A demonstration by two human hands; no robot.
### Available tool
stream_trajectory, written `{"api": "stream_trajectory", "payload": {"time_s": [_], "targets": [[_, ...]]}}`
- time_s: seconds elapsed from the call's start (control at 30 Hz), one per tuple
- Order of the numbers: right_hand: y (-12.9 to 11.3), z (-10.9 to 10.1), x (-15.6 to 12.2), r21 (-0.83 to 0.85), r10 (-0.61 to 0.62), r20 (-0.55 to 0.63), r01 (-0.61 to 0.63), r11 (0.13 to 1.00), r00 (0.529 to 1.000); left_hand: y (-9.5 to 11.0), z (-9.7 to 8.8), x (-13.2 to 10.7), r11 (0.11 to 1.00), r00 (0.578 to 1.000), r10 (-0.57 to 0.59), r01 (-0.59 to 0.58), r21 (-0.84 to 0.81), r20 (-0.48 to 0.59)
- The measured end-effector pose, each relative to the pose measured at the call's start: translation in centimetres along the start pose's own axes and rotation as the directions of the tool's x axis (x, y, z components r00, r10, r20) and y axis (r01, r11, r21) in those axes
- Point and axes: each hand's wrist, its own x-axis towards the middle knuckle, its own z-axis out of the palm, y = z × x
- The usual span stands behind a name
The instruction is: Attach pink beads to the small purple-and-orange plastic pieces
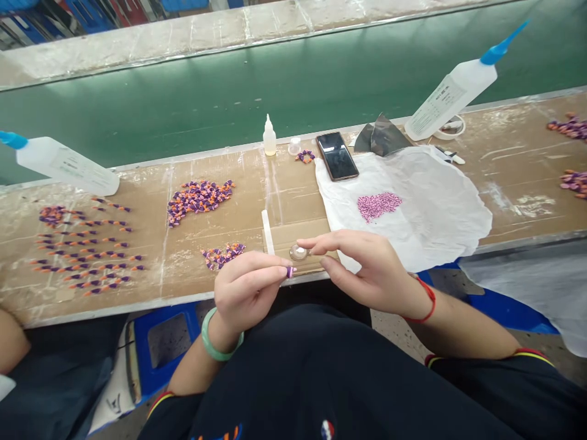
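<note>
My left hand (247, 287) pinches a small purple piece with a pink-white edge (290, 272) between thumb and fingertips. My right hand (367, 272) is stretched out just right of it, thumb and index finger apart. Its index fingertip is at the rim of a small round clear dish (299, 252); whether it touches the dish, I cannot tell. Under the dish lies a cardboard piece (314, 235), with a white strip (268, 232) at its left. Behind my left hand is a small pile of purple and orange pieces (222, 255).
A bigger pile (199, 200) and rows of such pieces (87, 250) lie left. Pink bits (378, 206) sit on white sheeting (426, 214) beside a phone (337, 156). A dropper bottle (269, 137) and two large bottles (452, 98) stand behind. A neighbour's arm (11, 345) shows left.
</note>
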Motion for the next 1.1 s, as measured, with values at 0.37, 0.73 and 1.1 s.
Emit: {"api": "stream_trajectory", "payload": {"time_s": [0.37,0.73,1.1], "targets": [[6.5,-1.0,-4.4,-0.025,0.419,-0.219,-0.435,0.900,0.881,-6.6,-5.3,-1.6,0.792,0.795,-0.553,0.410,0.453,0.248],[8.3,-1.3,-6.3,0.073,0.574,-0.280,-0.579,0.812,0.770,-16.1,-13.9,-0.8,0.225,0.526,-0.702,0.804,0.551,-0.480],[9.5,-1.7,-7.8,0.114,0.604,-0.385,-0.614,0.781,0.698,-15.7,-13.4,-0.1,0.218,0.570,-0.670,0.764,0.607,-0.476]]}}
